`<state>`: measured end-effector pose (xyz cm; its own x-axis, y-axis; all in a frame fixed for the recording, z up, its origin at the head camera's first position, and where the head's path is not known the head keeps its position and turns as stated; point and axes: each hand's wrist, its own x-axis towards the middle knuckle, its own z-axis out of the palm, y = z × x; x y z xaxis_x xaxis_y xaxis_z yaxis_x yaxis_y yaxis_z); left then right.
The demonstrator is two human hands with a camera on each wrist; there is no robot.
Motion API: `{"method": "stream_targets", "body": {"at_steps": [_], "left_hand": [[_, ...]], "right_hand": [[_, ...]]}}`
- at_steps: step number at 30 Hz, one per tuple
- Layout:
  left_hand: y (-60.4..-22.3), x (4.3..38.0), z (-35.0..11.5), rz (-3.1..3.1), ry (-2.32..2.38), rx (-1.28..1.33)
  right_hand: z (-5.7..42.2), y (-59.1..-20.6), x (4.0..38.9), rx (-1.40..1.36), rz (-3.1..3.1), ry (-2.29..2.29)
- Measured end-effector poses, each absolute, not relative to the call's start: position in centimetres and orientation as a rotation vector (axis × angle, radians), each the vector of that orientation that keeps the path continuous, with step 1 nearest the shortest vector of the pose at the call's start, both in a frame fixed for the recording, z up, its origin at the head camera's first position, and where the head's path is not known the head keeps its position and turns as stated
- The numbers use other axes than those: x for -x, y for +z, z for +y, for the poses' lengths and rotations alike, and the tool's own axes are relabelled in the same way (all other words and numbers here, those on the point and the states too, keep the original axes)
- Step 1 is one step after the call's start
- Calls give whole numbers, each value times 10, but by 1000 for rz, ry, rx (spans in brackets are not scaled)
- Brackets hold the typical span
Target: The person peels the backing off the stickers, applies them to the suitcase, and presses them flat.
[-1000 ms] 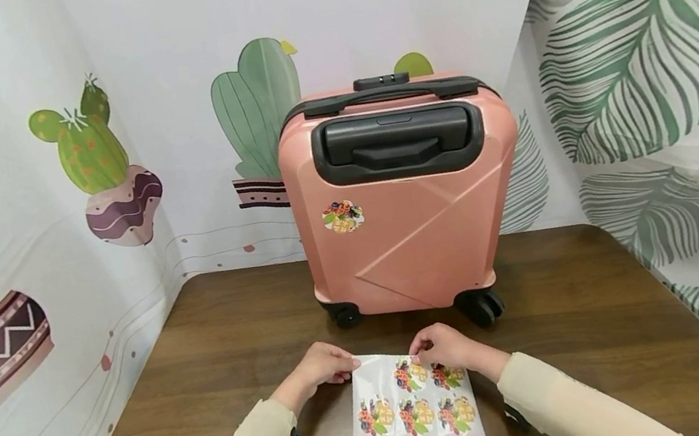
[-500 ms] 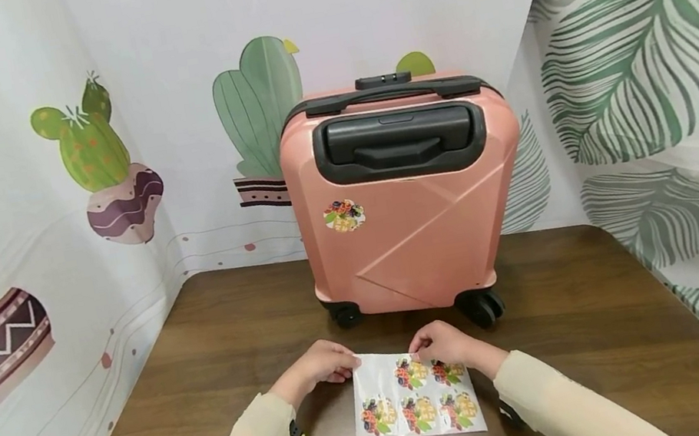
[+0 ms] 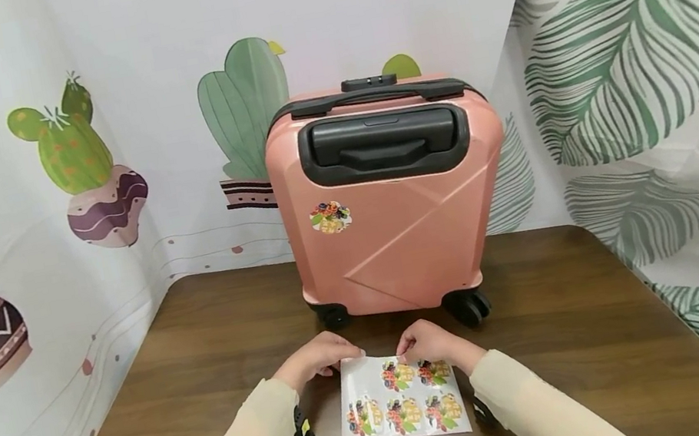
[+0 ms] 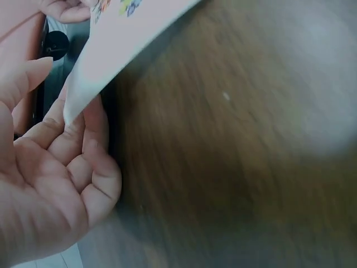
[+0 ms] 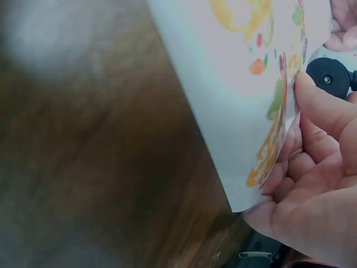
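A white sheet of round fruit-print stickers (image 3: 359, 384) is held up near the table's front, its upper left spot blank. My right hand (image 3: 438, 343) pinches its top edge; the right wrist view shows the thumb (image 5: 321, 103) on the printed face and fingers behind. At the upper left corner is my left hand (image 3: 317, 354). In the left wrist view that corner lies against loosely bent fingers (image 4: 92, 162), with the thumb raised off it. Behind both hands stands a pink suitcase (image 3: 409, 238), bearing one fruit sticker (image 3: 331, 217) on its upper left side.
The suitcase stands upright on black wheels (image 3: 466, 306) on a brown wooden table (image 3: 216, 335). A black carry handle (image 3: 377, 96) and a recessed pull handle (image 3: 386, 145) are at its top. A white cloth backdrop (image 3: 158, 88) with cactus and leaf prints hangs behind.
My left hand's fingers have shifted at the sheet's corner, and its thumb now stands off the paper. The right hand keeps its pinch. The whole view has shifted slightly left.
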<state>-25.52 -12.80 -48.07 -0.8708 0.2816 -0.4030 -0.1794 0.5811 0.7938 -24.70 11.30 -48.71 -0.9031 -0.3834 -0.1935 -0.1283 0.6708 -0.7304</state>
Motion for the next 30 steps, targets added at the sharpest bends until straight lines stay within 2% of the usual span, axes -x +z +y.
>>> {"method": "stream_targets", "body": {"at_steps": [14,22,30], "left_hand": [[-479,259,-106,2357,1140,-230],[-482,259,-103,2379,1069,-226],[-482,261,-102,2406,1026,-243]], "right_hand": [[114,-491,250,407,2546,-1108],[112,-490,250,421,2496,-1142],[114,-491,249,325,2477,-1189]]}}
